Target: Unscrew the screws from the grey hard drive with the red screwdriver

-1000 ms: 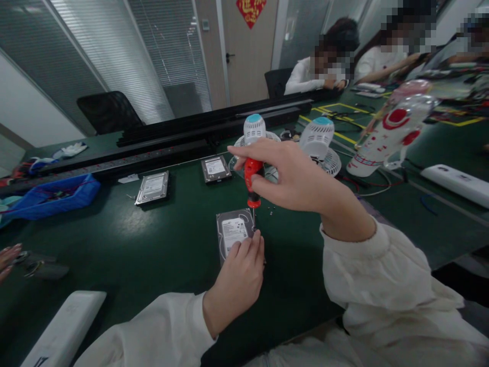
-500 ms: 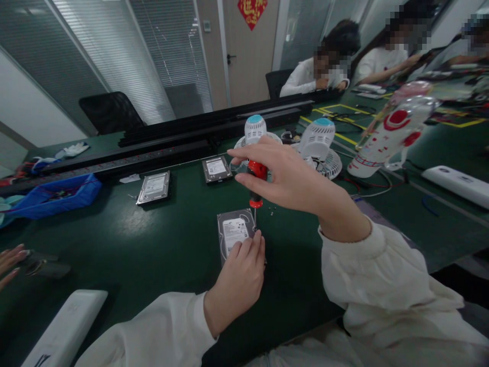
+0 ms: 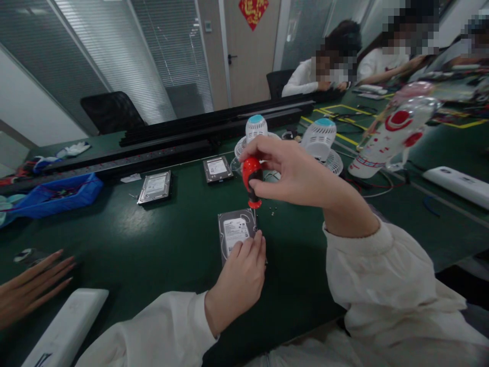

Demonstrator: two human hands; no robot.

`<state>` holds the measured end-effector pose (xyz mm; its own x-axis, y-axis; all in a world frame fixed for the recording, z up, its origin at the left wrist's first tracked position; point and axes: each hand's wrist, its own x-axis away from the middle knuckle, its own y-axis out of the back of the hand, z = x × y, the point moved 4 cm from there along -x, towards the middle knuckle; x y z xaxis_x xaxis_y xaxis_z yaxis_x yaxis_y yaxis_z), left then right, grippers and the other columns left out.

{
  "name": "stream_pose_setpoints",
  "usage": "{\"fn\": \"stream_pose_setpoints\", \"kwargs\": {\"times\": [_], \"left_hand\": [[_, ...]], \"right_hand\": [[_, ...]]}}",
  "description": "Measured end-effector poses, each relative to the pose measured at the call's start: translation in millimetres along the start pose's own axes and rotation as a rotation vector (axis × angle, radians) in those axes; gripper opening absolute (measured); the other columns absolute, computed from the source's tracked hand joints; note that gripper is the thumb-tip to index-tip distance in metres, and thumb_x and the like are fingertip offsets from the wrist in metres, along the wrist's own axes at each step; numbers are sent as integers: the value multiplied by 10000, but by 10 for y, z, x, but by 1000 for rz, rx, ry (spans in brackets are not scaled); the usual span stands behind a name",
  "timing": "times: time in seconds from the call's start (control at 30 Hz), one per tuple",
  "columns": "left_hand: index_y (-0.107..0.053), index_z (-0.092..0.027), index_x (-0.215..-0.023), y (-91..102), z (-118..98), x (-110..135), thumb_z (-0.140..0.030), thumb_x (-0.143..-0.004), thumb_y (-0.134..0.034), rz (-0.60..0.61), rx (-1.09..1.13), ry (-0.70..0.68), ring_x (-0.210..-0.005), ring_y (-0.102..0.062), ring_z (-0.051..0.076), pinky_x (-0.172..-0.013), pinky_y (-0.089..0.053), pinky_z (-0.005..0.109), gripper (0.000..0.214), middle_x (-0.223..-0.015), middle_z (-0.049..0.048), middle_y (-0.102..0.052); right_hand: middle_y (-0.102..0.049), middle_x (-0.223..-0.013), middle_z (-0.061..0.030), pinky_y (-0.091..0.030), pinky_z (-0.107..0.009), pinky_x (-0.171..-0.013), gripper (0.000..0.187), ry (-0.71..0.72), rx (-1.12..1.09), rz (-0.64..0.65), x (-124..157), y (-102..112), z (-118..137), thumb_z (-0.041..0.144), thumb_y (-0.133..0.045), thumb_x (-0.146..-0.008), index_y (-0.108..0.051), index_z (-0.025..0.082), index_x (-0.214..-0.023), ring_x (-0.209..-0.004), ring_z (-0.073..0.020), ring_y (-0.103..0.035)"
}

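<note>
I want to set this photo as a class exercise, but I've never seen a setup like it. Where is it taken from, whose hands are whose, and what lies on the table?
The camera sits on a person's head and looks down at that person's own two hands, in white sleeves. The right hand grips a red-handled screwdriver, tip down at a corner of a hard drive. The left hand lies on that drive. On the green table are a second drive, a third drive, two small fans and a blue tray. The hand at lower left is another person's.
</note>
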<state>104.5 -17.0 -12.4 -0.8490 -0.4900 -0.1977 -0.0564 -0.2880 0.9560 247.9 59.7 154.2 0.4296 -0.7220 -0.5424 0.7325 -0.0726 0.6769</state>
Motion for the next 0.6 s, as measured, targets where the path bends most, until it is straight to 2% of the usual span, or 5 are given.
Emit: {"fn": "stream_pose_setpoints", "kwargs": {"times": [0.17, 0.27, 0.4, 0.5, 0.6], "left_hand": [[-503, 14, -1518, 13, -6, 5, -249, -1057, -387, -13, -8, 0, -1221, -585, 311, -983, -473, 427, 543, -1563, 239, -519], [-504, 19, -1515, 19, -8, 3, -249, -1051, -405, -7, -5, 2, -1220, -584, 315, -983, -473, 432, 545, -1564, 247, -514], [-506, 11, -1517, 20, -4, -2, -241, -1051, -409, 6, -5, 2, -1216, -589, 312, -975, -474, 428, 538, -1563, 243, -517], [-501, 3, -1522, 17, -2, -3, -236, -1049, -408, 20, -9, -1, -1221, -589, 310, -976, -478, 432, 538, -1575, 241, -504], [-505, -1, -1520, 14, -4, -3, -239, -1045, -427, 24, -15, 1, -1232, -590, 307, -982, -475, 421, 537, -1580, 240, -499]], "right_hand": [[-695, -883, -40, -471, -329, -749, 97, 37, 145, -58, -28, 1, 42, 168, -590, -897, -672, 157, -949, -792, -161, -615], [-723, -868, -65, -460, -341, -752, 202, 76, 233, -115, -49, -34, 24, 328, -635, -953, -709, 142, -930, -810, -183, -628], [-772, -1025, -91, -478, -353, -840, 227, 85, 220, -101, -41, -59, 24, 235, -583, -936, -738, 134, -1069, -929, -204, -665], [-771, -1098, -93, -482, -342, -856, 381, 59, 155, -51, -24, -74, 44, 131, -495, -895, -710, 101, -1208, -935, -191, -673], [-761, -1125, -120, -486, -379, -884, 401, 62, 154, -68, -22, -105, 49, 188, -444, -980, -679, 69, -1282, -976, -215, -662]]}}
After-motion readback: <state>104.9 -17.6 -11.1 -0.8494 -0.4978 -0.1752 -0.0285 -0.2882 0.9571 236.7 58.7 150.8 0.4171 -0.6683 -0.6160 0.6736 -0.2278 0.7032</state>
